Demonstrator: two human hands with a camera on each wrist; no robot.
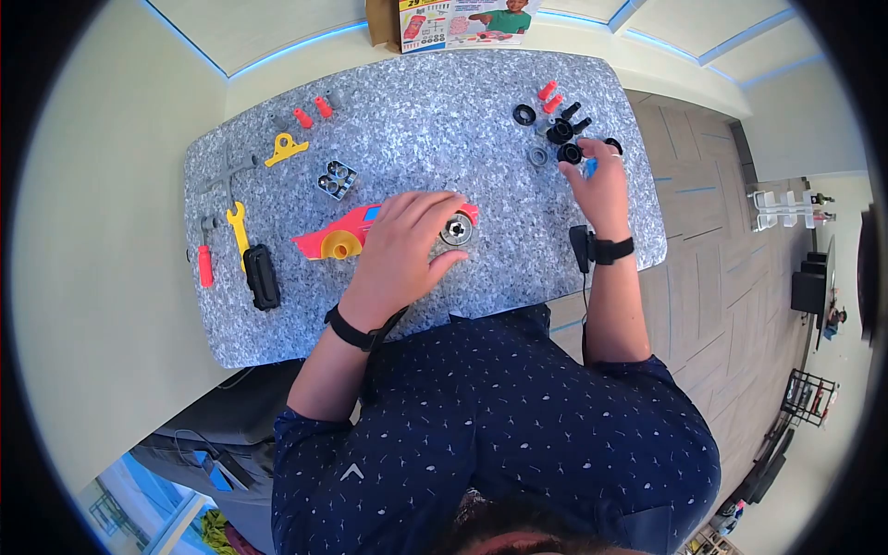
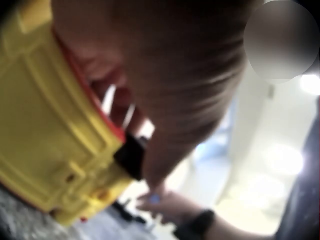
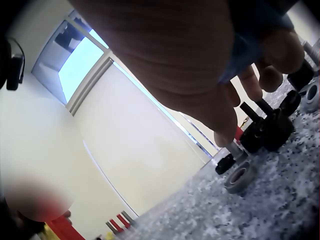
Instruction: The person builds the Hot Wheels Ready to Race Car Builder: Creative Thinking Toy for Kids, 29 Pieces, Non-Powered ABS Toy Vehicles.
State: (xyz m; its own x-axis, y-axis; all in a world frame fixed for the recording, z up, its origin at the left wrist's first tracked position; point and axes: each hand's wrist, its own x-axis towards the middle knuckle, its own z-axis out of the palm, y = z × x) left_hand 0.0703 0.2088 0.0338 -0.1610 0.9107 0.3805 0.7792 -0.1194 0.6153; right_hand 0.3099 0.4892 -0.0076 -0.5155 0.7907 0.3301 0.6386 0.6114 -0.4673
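A red toy car (image 1: 353, 222) with a yellow wheel well and a grey-rimmed wheel (image 1: 457, 229) lies under my left hand (image 1: 400, 242), whose fingers curve over its body and grip it. Its yellow underside (image 2: 55, 125) fills the left part of the left wrist view. My right hand (image 1: 603, 192) is over the table's right side, a blue piece (image 3: 242, 55) held between palm and curled fingers. Just beyond those fingers are black wheels (image 1: 568, 154) and a grey ring (image 3: 240, 177). The piece's full shape is hidden.
Red and black bolts (image 1: 552, 104) and a black ring (image 1: 524, 115) lie at the back right. A blue-grey block (image 1: 337, 180) sits behind the car. To the left are a yellow wrench (image 1: 238, 228), a red screwdriver (image 1: 205, 266), a black part (image 1: 262, 277) and a yellow piece (image 1: 285, 149).
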